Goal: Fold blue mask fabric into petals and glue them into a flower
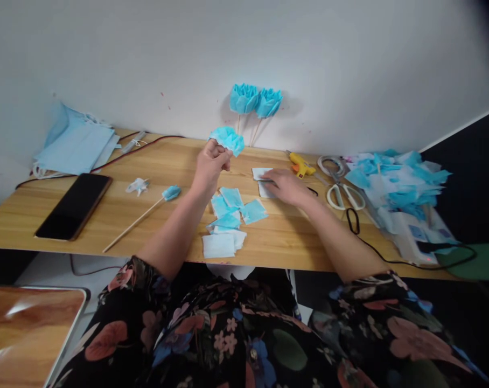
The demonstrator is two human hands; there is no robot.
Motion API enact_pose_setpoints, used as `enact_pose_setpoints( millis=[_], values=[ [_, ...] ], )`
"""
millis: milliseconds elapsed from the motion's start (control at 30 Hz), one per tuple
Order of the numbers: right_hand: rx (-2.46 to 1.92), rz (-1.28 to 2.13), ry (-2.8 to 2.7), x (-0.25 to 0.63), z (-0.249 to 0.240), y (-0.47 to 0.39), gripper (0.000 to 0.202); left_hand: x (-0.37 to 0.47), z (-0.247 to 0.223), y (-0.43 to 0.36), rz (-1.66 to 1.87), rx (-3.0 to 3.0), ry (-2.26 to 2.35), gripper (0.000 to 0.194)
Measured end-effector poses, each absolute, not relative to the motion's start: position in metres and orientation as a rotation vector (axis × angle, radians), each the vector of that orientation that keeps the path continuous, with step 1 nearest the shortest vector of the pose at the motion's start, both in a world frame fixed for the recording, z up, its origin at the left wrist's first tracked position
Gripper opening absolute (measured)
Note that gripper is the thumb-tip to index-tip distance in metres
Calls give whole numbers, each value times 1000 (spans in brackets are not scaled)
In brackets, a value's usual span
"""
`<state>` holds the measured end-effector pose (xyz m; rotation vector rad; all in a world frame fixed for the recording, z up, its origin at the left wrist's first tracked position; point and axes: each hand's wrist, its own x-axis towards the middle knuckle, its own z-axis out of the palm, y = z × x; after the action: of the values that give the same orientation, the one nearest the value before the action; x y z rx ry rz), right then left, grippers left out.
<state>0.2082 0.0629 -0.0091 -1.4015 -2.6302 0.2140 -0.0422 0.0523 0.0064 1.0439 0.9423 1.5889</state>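
My left hand (212, 164) pinches a ruffled blue piece of mask fabric (229, 139), held up over the back of the table. My right hand (287, 186) lies on the table with its fingers stretched over small white fabric pieces (262, 173), touching them. Between my forearms lie several blue fabric squares (231, 198) and a few white squares (219, 245) in a loose pile. Left of my left forearm is a wooden stick (135, 222) with a small blue fabric bud (171, 193) on its end.
Two blue fabric flowers (244, 98) on sticks lean against the wall. To the right are a yellow glue gun (301, 164), white-handled scissors (345, 196), a heap of blue and white scraps (406, 178) and a cable. A phone (74, 207) and face masks (77, 145) lie left.
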Motion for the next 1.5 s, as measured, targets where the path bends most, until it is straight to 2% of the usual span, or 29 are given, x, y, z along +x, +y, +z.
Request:
enact_pose_setpoints(
  millis=[167, 300, 500, 633, 733, 833, 933, 1033, 1200, 1367, 1500],
  values=[
    [-1276, 311, -2686, 211, 2, 9, 31, -39, 6, 50, 1574, 1070, 927, 22],
    [-1349, 434, -2580, 220, 8, -5, 28, -36, 6, 49, 1563, 1074, 921, 21],
    [-1533, 275, -2370, 222, 10, -1, 27, -38, 5, 50, 1559, 1088, 933, 20],
    [-1500, 132, -2394, 211, 3, 3, 44, -38, 4, 51, 1572, 1080, 934, 20],
    [-1532, 147, -2352, 205, -7, 18, 57, -38, 3, 52, 1571, 1082, 933, 20],
    [-1577, 274, -2142, 206, -11, 38, 51, -39, 1, 54, 1570, 1089, 934, 20],
    [-1476, 331, -1835, 211, -5, 47, 40, -40, 0, 55, 1590, 1089, 925, 20],
    [-1377, 414, -1761, 217, 6, 40, 30, -38, 1, 55, 1599, 1085, 923, 19],
    [-1314, 779, -1494, 220, 15, 17, 20, -36, 3, 52, 1588, 1080, 917, 19],
    [-1287, 1145, -1300, 226, 27, -11, 18, -36, 3, 53, 1586, 1085, 919, 21],
    [-1377, 1210, -1373, 231, 16, -34, 24, -37, 3, 53, 1594, 1090, 900, 20]
  ],
)
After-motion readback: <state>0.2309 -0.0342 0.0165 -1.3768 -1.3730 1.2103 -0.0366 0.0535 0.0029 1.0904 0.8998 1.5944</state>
